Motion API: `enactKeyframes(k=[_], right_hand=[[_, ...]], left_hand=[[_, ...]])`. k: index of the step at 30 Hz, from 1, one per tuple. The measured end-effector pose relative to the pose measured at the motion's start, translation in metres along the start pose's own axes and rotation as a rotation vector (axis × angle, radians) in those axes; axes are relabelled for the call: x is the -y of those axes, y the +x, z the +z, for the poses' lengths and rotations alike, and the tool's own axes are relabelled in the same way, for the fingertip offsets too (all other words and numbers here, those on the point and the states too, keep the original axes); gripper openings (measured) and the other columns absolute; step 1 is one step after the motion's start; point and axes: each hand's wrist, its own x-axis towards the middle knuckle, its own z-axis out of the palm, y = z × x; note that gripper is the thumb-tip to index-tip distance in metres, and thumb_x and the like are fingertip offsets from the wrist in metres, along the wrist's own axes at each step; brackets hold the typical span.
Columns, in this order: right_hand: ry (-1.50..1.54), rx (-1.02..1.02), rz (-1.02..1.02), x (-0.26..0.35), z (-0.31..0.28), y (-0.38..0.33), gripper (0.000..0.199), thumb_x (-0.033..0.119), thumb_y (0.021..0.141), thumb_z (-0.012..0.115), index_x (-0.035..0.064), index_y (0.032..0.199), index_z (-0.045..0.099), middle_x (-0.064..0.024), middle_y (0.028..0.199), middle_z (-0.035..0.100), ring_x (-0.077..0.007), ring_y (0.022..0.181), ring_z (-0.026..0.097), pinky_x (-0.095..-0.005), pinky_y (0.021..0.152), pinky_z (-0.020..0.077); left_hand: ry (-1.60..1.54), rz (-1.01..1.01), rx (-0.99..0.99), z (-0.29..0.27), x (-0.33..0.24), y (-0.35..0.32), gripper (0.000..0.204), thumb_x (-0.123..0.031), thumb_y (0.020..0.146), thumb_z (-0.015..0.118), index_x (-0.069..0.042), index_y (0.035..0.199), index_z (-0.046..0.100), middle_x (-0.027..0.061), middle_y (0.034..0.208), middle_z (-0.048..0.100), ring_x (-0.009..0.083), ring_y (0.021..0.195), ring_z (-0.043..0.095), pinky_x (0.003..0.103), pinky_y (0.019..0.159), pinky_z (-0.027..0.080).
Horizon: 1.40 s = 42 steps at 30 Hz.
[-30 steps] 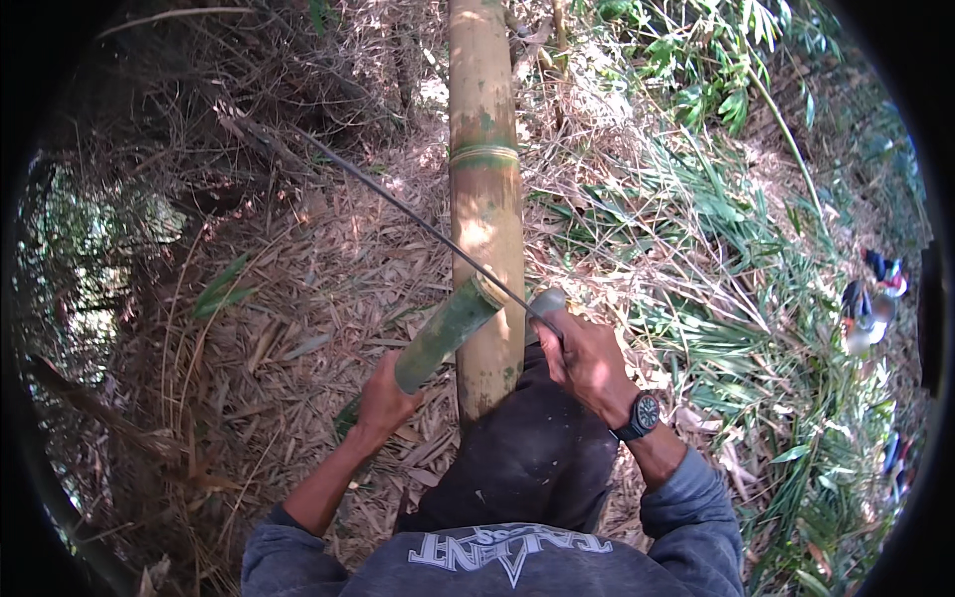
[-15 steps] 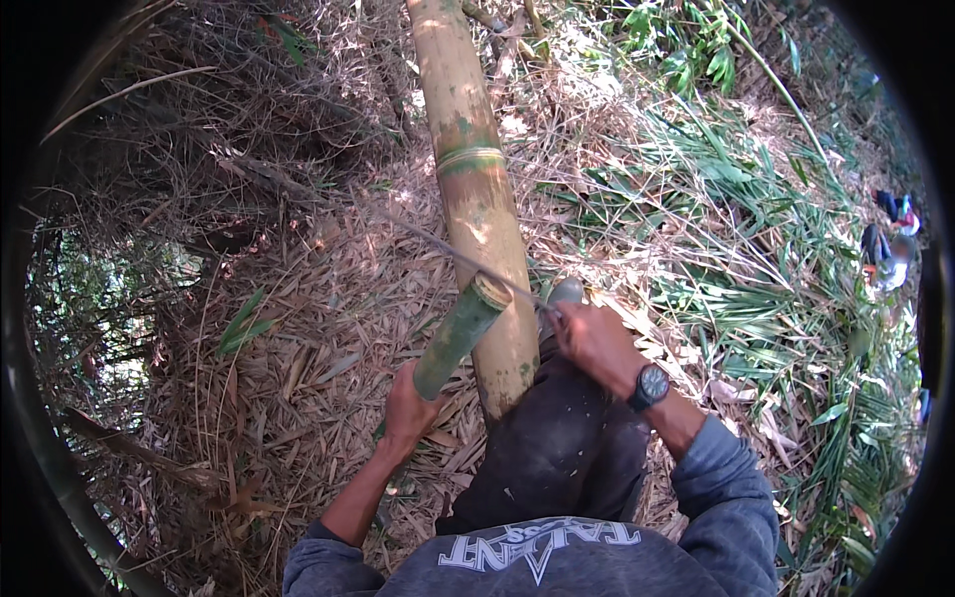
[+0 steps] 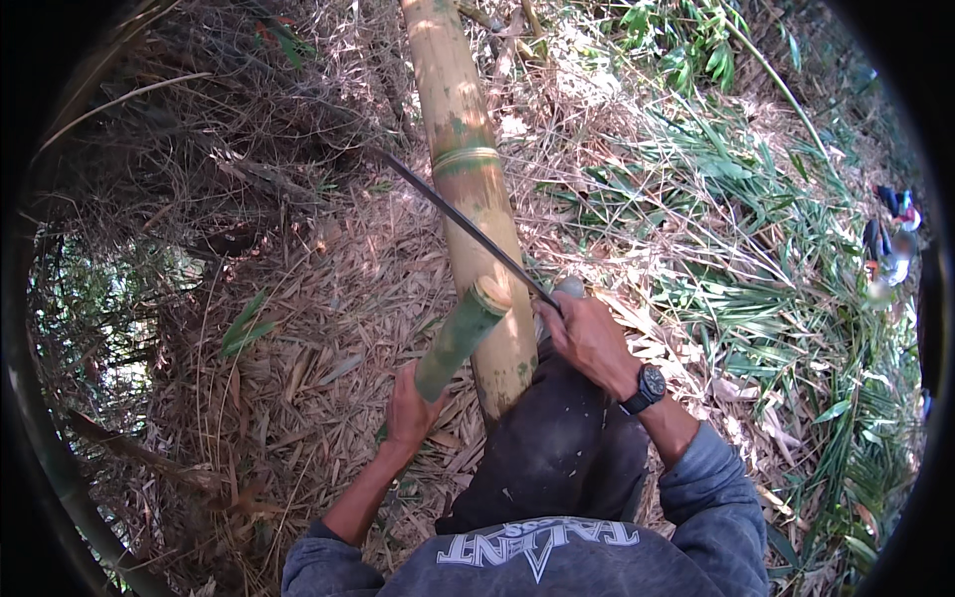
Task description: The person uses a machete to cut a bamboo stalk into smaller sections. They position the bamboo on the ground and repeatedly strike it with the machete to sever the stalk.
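Observation:
My left hand (image 3: 409, 410) is closed round the lower part of a short green bamboo piece (image 3: 456, 344). Its upper end is cut, with pale wood showing, and appears to rest against a thick yellowish bamboo pole (image 3: 489, 261). In my right hand (image 3: 594, 343) is the grip of a machete (image 3: 460, 221), mostly hidden by the fingers. The long dark blade slants up and left across the view over the pole, apart from the cut end.
The pole runs away from my dark-trousered knee (image 3: 542, 448). Dry bamboo leaves (image 3: 318, 368) cover the ground. Tangled twigs (image 3: 269, 109) stand at far left, green leafy cuttings (image 3: 741, 289) lie at right. At the far right edge is a blurred patch of coloured things (image 3: 895, 239).
The blade was blurred and lay at the green bamboo's cut end; now it is clear of it, its tip swung farther up. My left hand keeps its hold, almost unmoved.

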Motion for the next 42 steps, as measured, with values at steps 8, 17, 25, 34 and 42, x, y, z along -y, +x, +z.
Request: enactKeyframes(k=[8,17,25,34,42], right_hand=[[0.199,0.132,-0.096,0.012,0.009,0.03,0.047,0.046,0.084,0.069,0.0022,0.102,0.069,-0.019,0.06,0.058,-0.0369,0.06,0.059,-0.0422,0.058,0.0452],[0.134,0.194,-0.114,0.003,0.013,0.025,0.023,0.026,0.093,0.062,0.0034,0.097,0.064,-0.0187,0.064,0.057,-0.0353,0.057,0.055,-0.0415,0.053,0.0415],[0.076,-0.008,-0.216,0.022,-0.011,-0.012,0.012,0.016,0.094,0.056,0.0061,0.101,0.06,-0.0146,0.076,0.063,-0.0354,0.062,0.061,-0.0442,0.053,0.0472],[0.022,-0.094,-0.251,0.014,-0.001,-0.019,0.007,0.011,0.09,0.061,0.0041,0.092,0.06,-0.0139,0.067,0.059,-0.0327,0.055,0.058,-0.0406,0.05,0.0455],[-0.153,-0.01,-0.171,-0.016,0.002,-0.016,0.016,0.016,0.092,0.063,0.0044,0.083,0.059,-0.0141,0.057,0.051,-0.0309,0.047,0.052,-0.04,0.046,0.0393]], left_hand=[[0.154,0.148,-0.023,-0.003,0.0,-0.013,0.073,-0.015,0.074,0.078,-0.002,0.134,0.038,0.0191,0.105,0.053,0.0398,0.096,0.055,0.046,0.079,0.047],[-0.117,0.081,0.097,-0.011,0.004,0.002,0.055,-0.01,0.07,0.077,-0.003,0.118,0.051,0.0186,0.102,0.056,0.0388,0.096,0.059,0.043,0.078,0.051],[-0.119,-0.031,0.115,-0.011,0.0,0.0,0.055,-0.01,0.071,0.077,-0.001,0.119,0.05,0.022,0.103,0.064,0.0366,0.097,0.065,0.041,0.079,0.053],[-0.177,-0.067,0.166,-0.013,0.001,-0.004,0.052,-0.008,0.072,0.073,-0.002,0.118,0.051,0.02,0.102,0.063,0.0367,0.095,0.064,0.041,0.079,0.052],[-0.181,-0.074,0.153,-0.003,0.003,-0.003,0.057,-0.007,0.069,0.074,-0.001,0.121,0.05,0.0215,0.103,0.062,0.0378,0.095,0.063,0.041,0.08,0.051]])
